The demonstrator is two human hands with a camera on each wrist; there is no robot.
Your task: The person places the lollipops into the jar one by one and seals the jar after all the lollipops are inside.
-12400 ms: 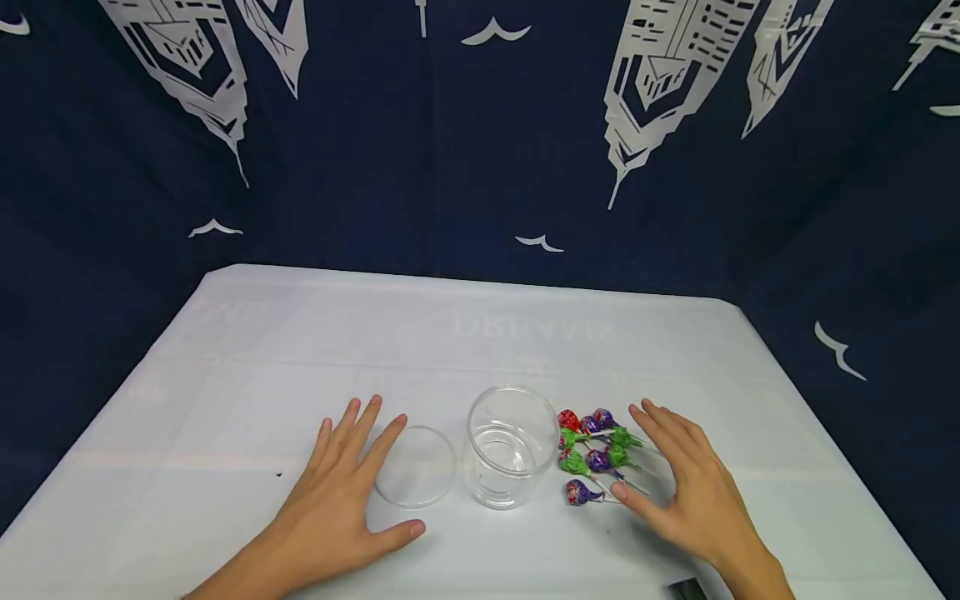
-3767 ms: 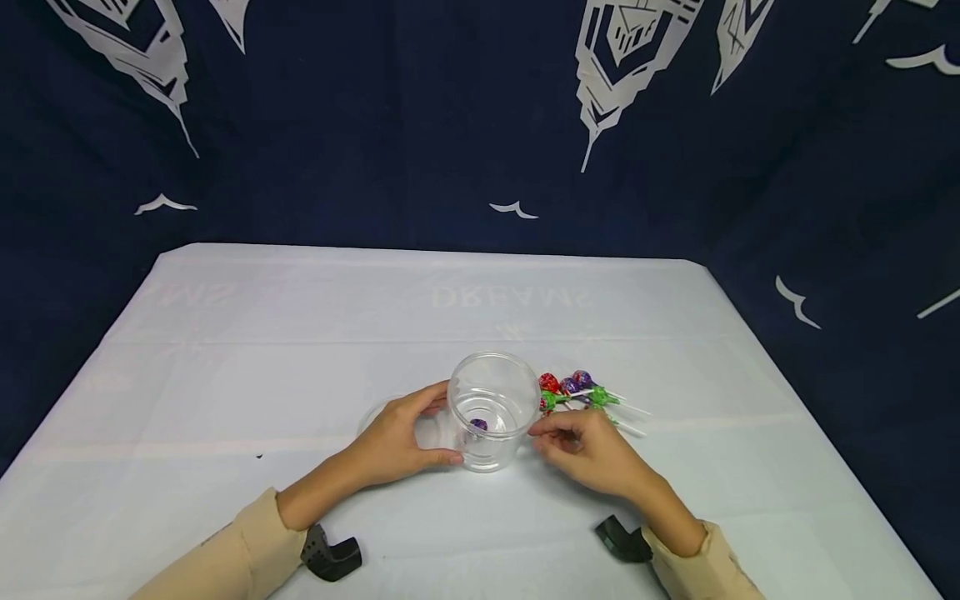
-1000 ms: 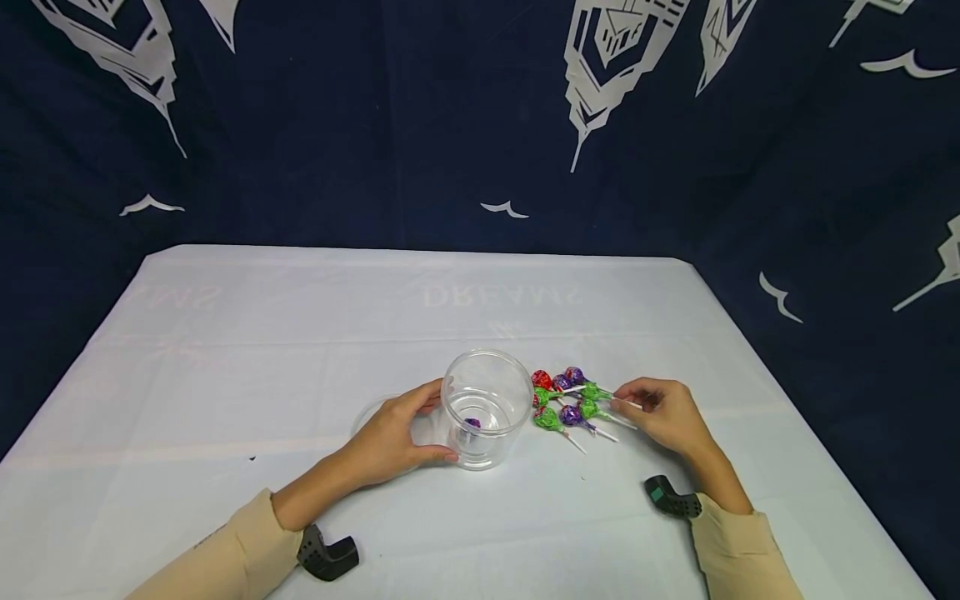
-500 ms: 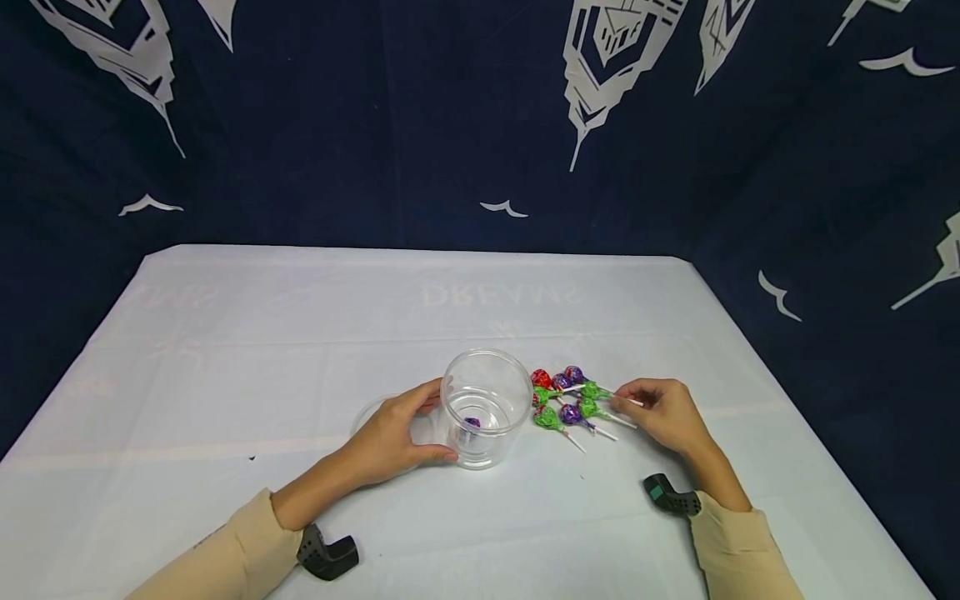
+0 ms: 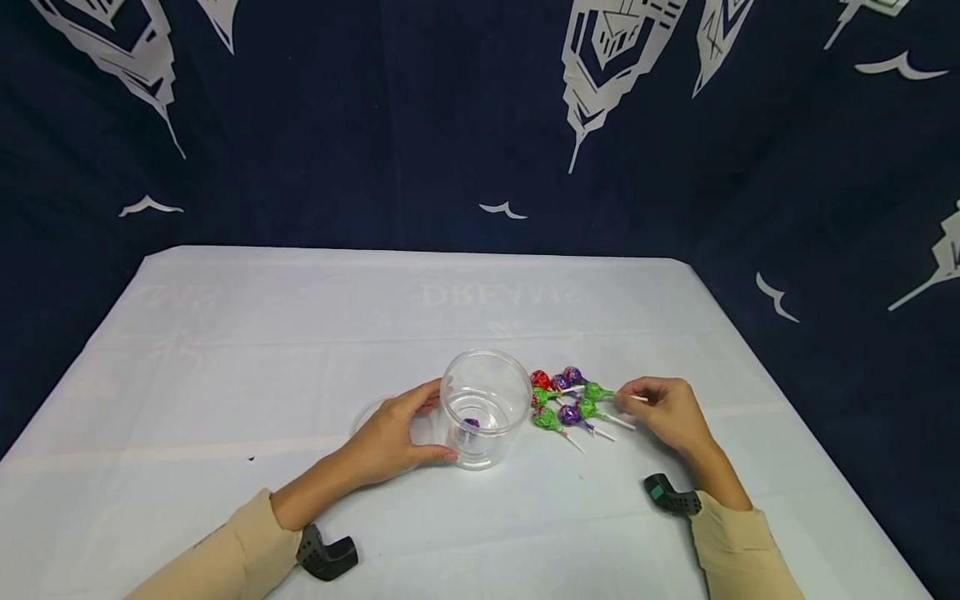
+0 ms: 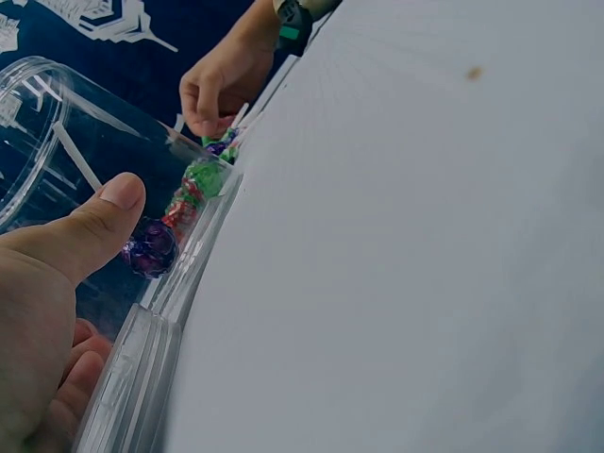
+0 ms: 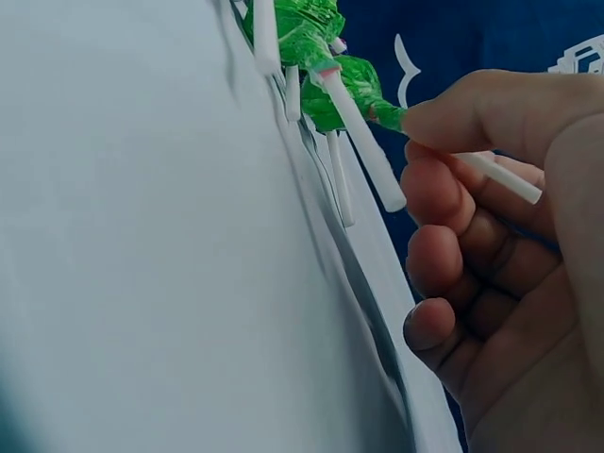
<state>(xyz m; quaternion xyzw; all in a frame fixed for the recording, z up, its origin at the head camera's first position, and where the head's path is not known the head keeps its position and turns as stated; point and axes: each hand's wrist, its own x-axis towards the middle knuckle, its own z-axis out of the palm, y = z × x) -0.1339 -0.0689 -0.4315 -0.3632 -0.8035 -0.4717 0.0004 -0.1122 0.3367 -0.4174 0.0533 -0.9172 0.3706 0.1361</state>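
Observation:
My left hand (image 5: 393, 437) grips the side of a clear plastic jar (image 5: 483, 446), which stands upright on the table with its mouth uncovered. Inside lies one purple-wrapped lollipop (image 6: 151, 247), its stick leaning up against the wall. My right hand (image 5: 667, 412) pinches the stick of a green-wrapped lollipop (image 7: 342, 90) between thumb and index finger, the other fingers curled below. That lollipop's head is at the right of a small group, beside another green lollipop (image 5: 588, 409). Red lollipops (image 5: 540, 379) and purple lollipops (image 5: 570, 414) lie close to the jar's right side.
A round clear lid (image 5: 363, 414) lies flat on the white-covered table (image 5: 300, 317), partly hidden behind my left hand. A dark blue patterned cloth (image 5: 337, 125) hangs beyond the table's far edge. Black wrist cameras (image 5: 327, 558) sit at both sleeves.
Earlier both hands were spread over the table and the jar was empty. Since then the left hand took hold of the jar, a purple lollipop went in, and the right hand moved to a green lollipop.

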